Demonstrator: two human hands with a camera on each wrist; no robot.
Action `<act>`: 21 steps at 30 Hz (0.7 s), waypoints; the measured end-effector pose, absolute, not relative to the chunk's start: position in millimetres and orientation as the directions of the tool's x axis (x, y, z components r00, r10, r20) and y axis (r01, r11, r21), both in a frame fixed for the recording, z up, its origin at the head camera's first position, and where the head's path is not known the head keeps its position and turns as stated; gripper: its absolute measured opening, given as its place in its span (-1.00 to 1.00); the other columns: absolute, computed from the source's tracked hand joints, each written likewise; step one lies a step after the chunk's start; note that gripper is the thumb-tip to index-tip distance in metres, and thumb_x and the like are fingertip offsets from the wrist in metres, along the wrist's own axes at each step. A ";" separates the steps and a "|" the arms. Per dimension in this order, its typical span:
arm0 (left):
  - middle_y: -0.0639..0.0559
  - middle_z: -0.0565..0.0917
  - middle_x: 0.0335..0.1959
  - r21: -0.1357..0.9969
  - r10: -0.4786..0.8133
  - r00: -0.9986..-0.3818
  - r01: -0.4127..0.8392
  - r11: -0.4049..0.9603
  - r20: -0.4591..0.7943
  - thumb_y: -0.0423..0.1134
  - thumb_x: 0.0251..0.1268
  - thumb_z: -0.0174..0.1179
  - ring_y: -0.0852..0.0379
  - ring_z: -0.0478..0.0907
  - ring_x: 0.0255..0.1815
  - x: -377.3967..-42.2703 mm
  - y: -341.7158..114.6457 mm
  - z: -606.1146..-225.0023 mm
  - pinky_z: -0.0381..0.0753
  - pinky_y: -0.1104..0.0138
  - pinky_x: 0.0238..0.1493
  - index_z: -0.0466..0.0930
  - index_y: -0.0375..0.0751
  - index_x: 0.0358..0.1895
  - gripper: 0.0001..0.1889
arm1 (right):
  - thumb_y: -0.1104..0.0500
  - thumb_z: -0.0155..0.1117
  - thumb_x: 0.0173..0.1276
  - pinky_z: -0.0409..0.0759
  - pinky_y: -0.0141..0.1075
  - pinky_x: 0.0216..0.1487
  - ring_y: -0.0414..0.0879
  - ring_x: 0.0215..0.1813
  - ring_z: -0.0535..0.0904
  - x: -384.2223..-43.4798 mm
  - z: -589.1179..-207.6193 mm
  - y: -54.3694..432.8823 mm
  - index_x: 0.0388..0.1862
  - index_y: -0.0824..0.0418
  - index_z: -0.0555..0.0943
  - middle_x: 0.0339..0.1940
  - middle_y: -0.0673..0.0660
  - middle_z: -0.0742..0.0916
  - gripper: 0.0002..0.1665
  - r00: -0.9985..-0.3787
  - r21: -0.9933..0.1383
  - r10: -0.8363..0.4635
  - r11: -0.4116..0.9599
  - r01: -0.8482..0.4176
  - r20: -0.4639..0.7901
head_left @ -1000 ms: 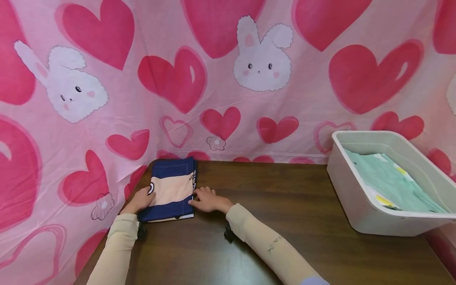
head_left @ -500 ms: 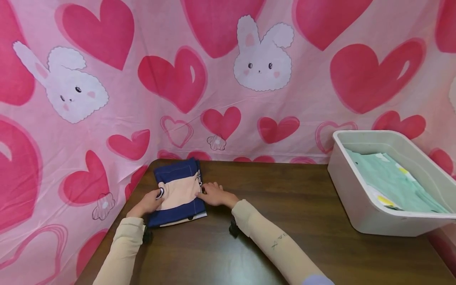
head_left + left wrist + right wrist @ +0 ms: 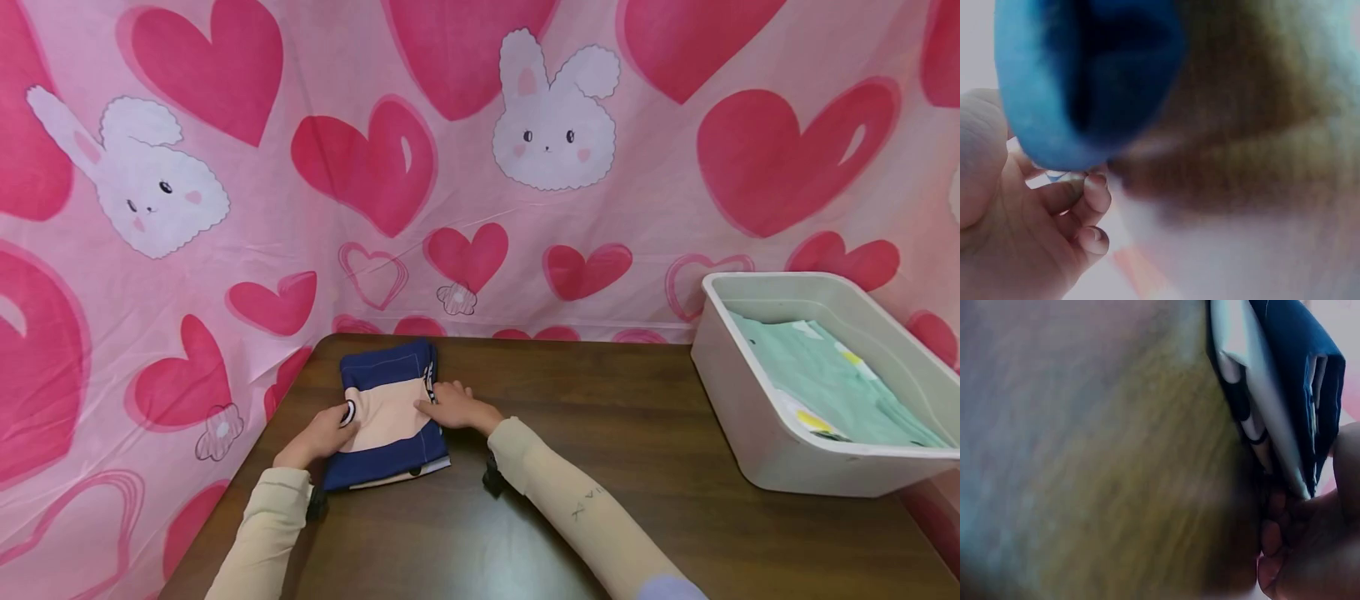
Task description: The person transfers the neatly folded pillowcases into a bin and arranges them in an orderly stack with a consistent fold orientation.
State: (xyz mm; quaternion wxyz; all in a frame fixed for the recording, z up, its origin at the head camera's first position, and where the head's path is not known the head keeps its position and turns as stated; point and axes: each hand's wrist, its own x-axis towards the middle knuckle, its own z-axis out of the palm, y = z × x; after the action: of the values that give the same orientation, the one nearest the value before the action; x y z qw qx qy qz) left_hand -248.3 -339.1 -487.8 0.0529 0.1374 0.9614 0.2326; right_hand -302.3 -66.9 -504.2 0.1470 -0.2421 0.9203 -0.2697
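Observation:
A folded piece of clothing [image 3: 386, 412], navy blue with a wide peach band, lies toward the left of the brown table; its exact kind is hidden by the folding. My left hand [image 3: 321, 433] grips its left edge, thumb on top beside a small black-and-white ring print. On the opposite edge, my right hand [image 3: 460, 407] holds with the thumb over the peach band and the fingers lower down. Stacked layers of the clothing [image 3: 1300, 369] show in the right wrist view, pinched by the right hand [image 3: 1316, 544]. In the left wrist view the curled left fingers [image 3: 1094, 194] meet the blurred blue fabric.
A pale grey plastic bin [image 3: 723, 392] stands at the right of the table [image 3: 570, 433]. Inside it lie mint-green folded clothes [image 3: 832, 375] with yellow and white patches. A pink heart-and-rabbit curtain [image 3: 645, 208] borders the table at the back and both sides.
The folded clothing has slid rightward and slightly toward me, turning a little, with my left hand moving along. My right hand has gone from beside its edge to gripping it.

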 end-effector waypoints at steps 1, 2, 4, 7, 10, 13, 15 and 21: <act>-0.28 0.64 -0.31 0.454 0.274 -0.961 0.227 0.862 -0.040 -0.32 0.39 0.17 -0.16 0.57 -0.27 -247.9 -337.7 -486.8 0.57 -0.03 -0.08 0.53 -0.56 -0.12 -0.74 | -0.26 -0.01 0.53 0.33 0.00 0.13 0.07 0.01 0.44 -303.1 -505.3 -68.0 0.10 0.31 0.60 -0.05 0.17 0.68 -0.33 -0.844 -0.566 -0.519 0.740 -0.364 -0.134; -0.30 0.64 -0.31 0.450 0.259 -0.965 0.213 0.867 -0.044 -0.31 0.42 0.14 -0.17 0.58 -0.26 -247.6 -336.3 -485.7 0.57 -0.04 -0.07 0.53 -0.57 -0.13 -0.73 | -0.24 0.00 0.53 0.32 -0.01 0.10 0.07 0.00 0.43 -303.4 -506.0 -69.1 0.09 0.32 0.61 -0.07 0.17 0.68 -0.34 -0.847 -0.564 -0.515 0.741 -0.364 -0.130; -0.30 0.64 -0.32 0.442 0.236 -0.971 0.193 0.876 -0.043 -0.29 0.46 0.09 -0.20 0.59 -0.26 -246.8 -333.9 -483.4 0.56 -0.07 -0.07 0.54 -0.56 -0.16 -0.72 | -0.20 0.03 0.52 0.30 -0.04 0.04 0.07 -0.03 0.43 -303.7 -507.4 -71.3 0.03 0.32 0.63 -0.11 0.17 0.69 -0.39 -0.854 -0.561 -0.507 0.744 -0.363 -0.119; -0.30 0.63 -0.34 0.424 0.209 -0.977 0.173 0.889 -0.041 -0.26 0.48 0.05 -0.23 0.59 -0.27 -247.4 -332.5 -483.6 0.56 -0.09 -0.09 0.54 -0.52 -0.21 -0.72 | -0.10 0.11 0.47 0.29 -0.10 -0.04 0.07 -0.06 0.43 -303.6 -508.1 -73.3 -0.05 0.30 0.63 -0.13 0.16 0.69 -0.53 -0.861 -0.544 -0.497 0.755 -0.366 -0.110; -0.33 0.63 -0.30 0.421 0.177 -0.982 0.135 0.897 -0.061 -0.26 0.46 0.07 -0.24 0.60 -0.23 -248.5 -332.9 -486.8 0.59 -0.11 -0.03 0.49 -0.59 -0.14 -0.68 | 0.00 0.20 0.36 0.27 -0.17 -0.09 0.05 -0.08 0.41 -301.0 -506.5 -73.7 -0.07 0.28 0.62 -0.09 0.16 0.68 -0.62 -0.852 -0.520 -0.509 0.764 -0.381 -0.124; -0.34 0.61 -0.29 0.424 0.152 -0.985 0.105 0.900 -0.079 -0.26 0.42 0.13 -0.21 0.59 -0.25 -250.3 -333.7 -490.0 0.61 -0.10 -0.03 0.43 -0.65 -0.08 -0.63 | 0.03 0.27 0.25 0.23 -0.23 -0.13 0.00 -0.10 0.38 -297.3 -503.3 -72.8 -0.07 0.26 0.61 -0.10 0.15 0.65 -0.62 -0.830 -0.499 -0.537 0.765 -0.406 -0.149; -0.29 0.60 -0.34 0.421 0.144 -0.986 0.097 0.902 -0.081 -0.24 0.41 0.16 -0.16 0.57 -0.29 -251.8 -334.0 -491.3 0.61 -0.04 -0.11 0.44 -0.62 -0.11 -0.63 | 0.02 0.30 0.21 0.20 -0.24 -0.15 -0.01 -0.12 0.36 -295.2 -500.9 -71.8 -0.16 0.26 0.63 -0.15 0.12 0.63 -0.65 -0.823 -0.493 -0.546 0.765 -0.415 -0.154; -0.18 0.58 -0.45 0.382 0.136 -0.985 0.087 0.920 -0.102 -0.19 0.41 0.18 -0.07 0.51 -0.41 -254.6 -332.3 -490.1 0.54 0.08 -0.29 0.53 -0.47 -0.30 -0.69 | -0.09 0.24 0.34 0.19 -0.22 -0.14 0.00 -0.14 0.35 -292.4 -499.3 -67.9 -0.52 0.15 0.59 -0.23 0.09 0.61 -0.62 -0.836 -0.499 -0.534 0.763 -0.411 -0.127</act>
State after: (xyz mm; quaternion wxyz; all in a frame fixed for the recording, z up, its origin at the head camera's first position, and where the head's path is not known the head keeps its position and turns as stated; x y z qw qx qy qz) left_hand -254.6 -332.3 -490.1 0.0633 0.0569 0.9778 0.1917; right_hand -292.4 -67.9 -499.3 0.1320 -0.2541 0.9296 -0.2322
